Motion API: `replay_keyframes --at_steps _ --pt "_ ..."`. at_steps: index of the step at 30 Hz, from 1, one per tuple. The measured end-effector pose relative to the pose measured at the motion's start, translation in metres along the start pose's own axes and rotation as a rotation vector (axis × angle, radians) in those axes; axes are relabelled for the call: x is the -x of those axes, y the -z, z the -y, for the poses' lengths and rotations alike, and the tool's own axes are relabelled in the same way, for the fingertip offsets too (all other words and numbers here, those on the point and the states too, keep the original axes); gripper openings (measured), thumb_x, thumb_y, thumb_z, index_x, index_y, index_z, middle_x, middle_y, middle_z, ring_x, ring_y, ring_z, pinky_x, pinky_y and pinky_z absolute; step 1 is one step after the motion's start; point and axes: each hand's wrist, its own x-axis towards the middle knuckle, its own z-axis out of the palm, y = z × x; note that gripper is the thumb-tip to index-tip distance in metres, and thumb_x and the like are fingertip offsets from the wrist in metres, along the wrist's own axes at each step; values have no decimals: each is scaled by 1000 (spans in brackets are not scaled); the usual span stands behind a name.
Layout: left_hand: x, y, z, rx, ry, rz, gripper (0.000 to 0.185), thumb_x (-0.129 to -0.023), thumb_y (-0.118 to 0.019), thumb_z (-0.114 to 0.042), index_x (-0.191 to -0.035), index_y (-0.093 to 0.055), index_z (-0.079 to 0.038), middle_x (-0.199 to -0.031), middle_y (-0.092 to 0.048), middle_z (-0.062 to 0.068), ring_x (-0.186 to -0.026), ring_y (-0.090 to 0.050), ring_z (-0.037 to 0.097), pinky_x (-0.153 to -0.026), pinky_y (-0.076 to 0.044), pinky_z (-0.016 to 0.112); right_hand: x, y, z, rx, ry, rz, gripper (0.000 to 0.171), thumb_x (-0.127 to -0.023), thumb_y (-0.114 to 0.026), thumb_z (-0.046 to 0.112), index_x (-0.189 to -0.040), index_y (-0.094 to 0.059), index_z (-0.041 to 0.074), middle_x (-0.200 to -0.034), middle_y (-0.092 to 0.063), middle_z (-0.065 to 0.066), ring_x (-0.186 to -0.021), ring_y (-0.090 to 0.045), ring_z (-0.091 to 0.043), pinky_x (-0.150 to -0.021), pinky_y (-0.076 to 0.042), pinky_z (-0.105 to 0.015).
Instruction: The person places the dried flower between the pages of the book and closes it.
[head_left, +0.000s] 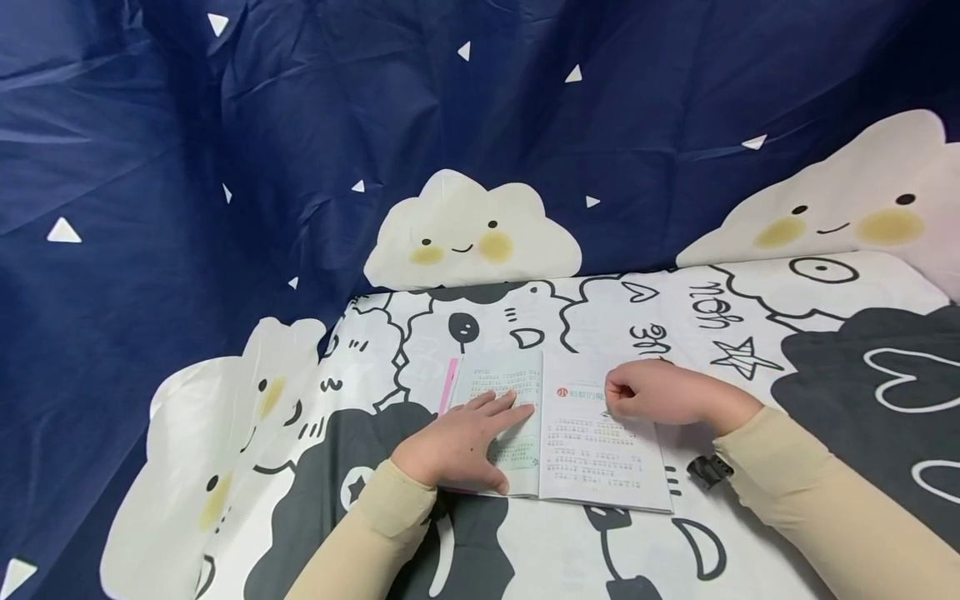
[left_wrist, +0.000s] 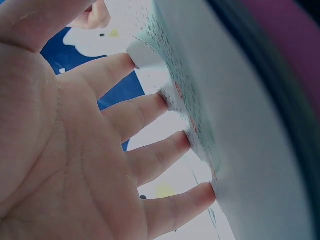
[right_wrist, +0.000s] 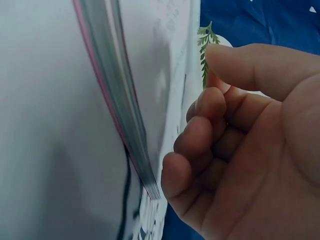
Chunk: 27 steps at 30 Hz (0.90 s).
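An open book [head_left: 600, 479] with printed text lies flat on the patterned cloth. Across its pale green left page spreads my left hand [head_left: 467, 437], fingertips pressing the paper; in the left wrist view the straight fingers [left_wrist: 160, 157] meet the page. Above the right page is my right hand [head_left: 660, 392], with its fingers curled. Between thumb and index finger it pinches a small green fern-like leaf [right_wrist: 203, 55], its feathery upper part sticking out past the thumb tip. In the head view the hand hides most of that leaf.
The black-and-white cartoon cloth [head_left: 585, 542] spreads under the book. Behind it hangs a dark blue curtain [head_left: 300, 108] with white triangles. Cloud-shaped cushions [head_left: 468, 258] with smiling faces line the back and left edges. A small black device [head_left: 708, 472] sits at the right wrist.
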Motion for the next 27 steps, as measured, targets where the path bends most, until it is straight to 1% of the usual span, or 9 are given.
replay_keyframes --at_steps 8,14,16,20,24,25,27 --pt "0 0 -1 -6 2 1 109 -68 -91 -46 -160 -32 -38 -166 -27 0 -151 -23 31 -116 -31 50 -10 -8 2 54 -12 10 21 -92 -61 8 -74 -57 19 -68 -50 6 -65 -49 -13 -63 -39 -29" --pt "-1 0 -1 -1 4 6 109 -69 -91 -45 -160 -32 -38 -166 -26 -1 -152 -23 30 -117 -30 49 -12 -10 2 46 -39 -4 19 -94 -63 10 -77 -60 19 -71 -53 5 -67 -50 -15 -64 -40 -32" --pt "-1 0 0 0 5 9 109 -69 -91 -46 -160 -32 -38 -166 -26 -1 -152 -22 30 -117 -30 49 -12 -10 1 37 -48 -5 18 -95 -63 11 -79 -62 19 -75 -56 5 -70 -52 -16 -66 -41 -33" --pt "-1 0 0 -3 9 12 109 -69 -91 -46 -160 -31 -38 -166 -25 -1 -152 -22 30 -117 -30 50 -11 -9 -3 10 -59 -12 13 -95 -63 12 -86 -68 20 -83 -62 6 -78 -54 -16 -73 -43 -35" --pt "0 0 0 1 10 11 109 -69 -91 -46 -160 -31 -39 -166 -25 -2 -152 -22 30 -117 -30 50 -6 -6 -9 9 -44 -59 8 -95 -66 14 -100 -71 18 -89 -61 6 -85 -54 -16 -79 -42 -37" --pt "0 0 0 1 9 10 109 -69 -91 -46 -160 -31 -38 -166 -25 -1 -152 -22 30 -117 -30 50 -4 -5 -11 14 -31 -78 12 -94 -68 15 -105 -72 16 -91 -61 5 -86 -54 -16 -80 -43 -38" --pt "0 0 -1 2 9 9 110 -69 -91 -45 -160 -31 -38 -166 -25 -1 -152 -22 30 -117 -30 50 1 -3 -15 25 -10 -122 23 -92 -70 15 -115 -71 10 -98 -62 2 -91 -54 -18 -82 -44 -40"
